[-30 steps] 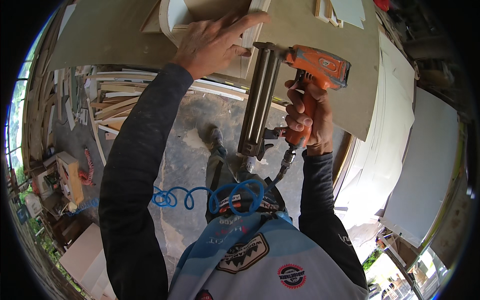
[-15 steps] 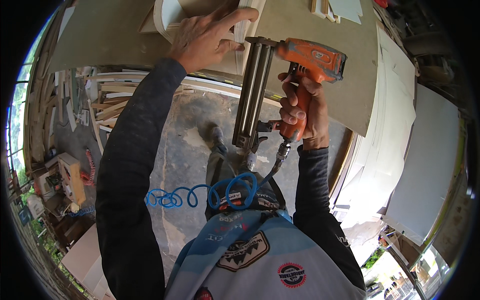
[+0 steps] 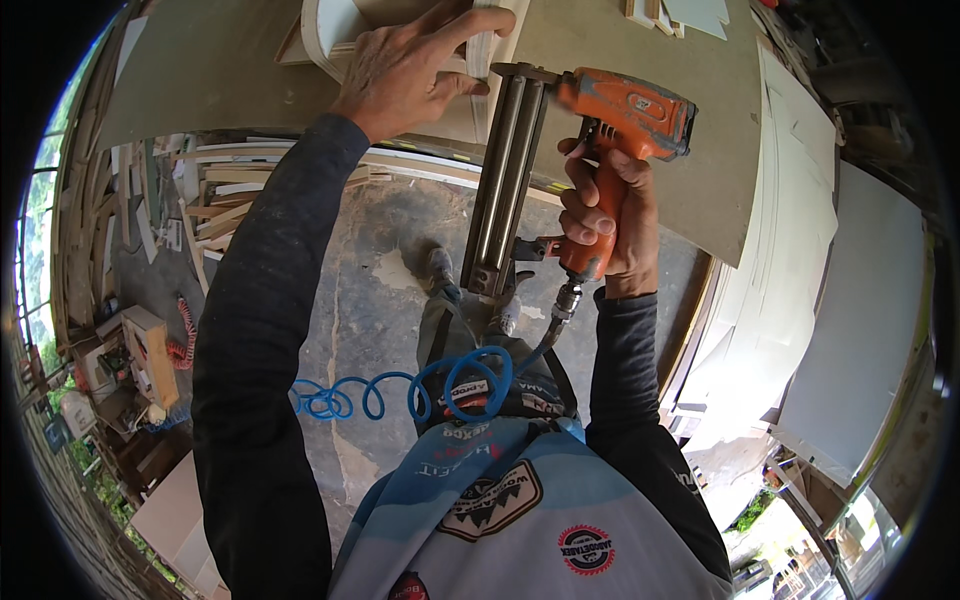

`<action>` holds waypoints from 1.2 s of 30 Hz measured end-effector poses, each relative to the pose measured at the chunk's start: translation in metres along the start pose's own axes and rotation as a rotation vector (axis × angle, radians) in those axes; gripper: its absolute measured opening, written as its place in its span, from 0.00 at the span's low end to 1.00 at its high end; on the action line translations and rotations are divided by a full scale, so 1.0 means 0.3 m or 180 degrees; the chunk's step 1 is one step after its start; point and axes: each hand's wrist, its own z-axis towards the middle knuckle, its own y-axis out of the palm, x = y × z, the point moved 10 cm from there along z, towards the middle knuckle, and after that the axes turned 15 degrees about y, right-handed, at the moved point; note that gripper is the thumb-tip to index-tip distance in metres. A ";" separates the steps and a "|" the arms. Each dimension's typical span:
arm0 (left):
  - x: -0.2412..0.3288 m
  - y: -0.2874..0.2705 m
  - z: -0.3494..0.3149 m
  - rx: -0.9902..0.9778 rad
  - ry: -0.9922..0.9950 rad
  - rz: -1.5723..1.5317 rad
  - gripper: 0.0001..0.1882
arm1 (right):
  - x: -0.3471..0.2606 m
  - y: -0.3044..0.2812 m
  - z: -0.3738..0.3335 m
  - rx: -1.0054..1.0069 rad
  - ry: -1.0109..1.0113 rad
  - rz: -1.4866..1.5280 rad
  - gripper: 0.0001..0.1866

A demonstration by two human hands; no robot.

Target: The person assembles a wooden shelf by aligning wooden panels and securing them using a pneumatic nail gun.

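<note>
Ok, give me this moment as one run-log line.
left hand: on pale wooden frame; right hand: gripping orange nail gun; blue coiled hose: joined to nail gun

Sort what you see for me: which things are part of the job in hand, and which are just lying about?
Part of the job:
orange nail gun, in the right hand
blue coiled hose
curved wooden frame, left hand on it
tabletop

Apparently just lying about:
wood strips
red coil, on the left
white sheets, on the right
small wood pieces, on the tabletop
</note>
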 end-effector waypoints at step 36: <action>-0.016 0.009 -0.028 0.0378 0.0295 0.0046 0.33 | -0.004 0.000 -0.013 0.0291 -0.0084 -0.0283 0.18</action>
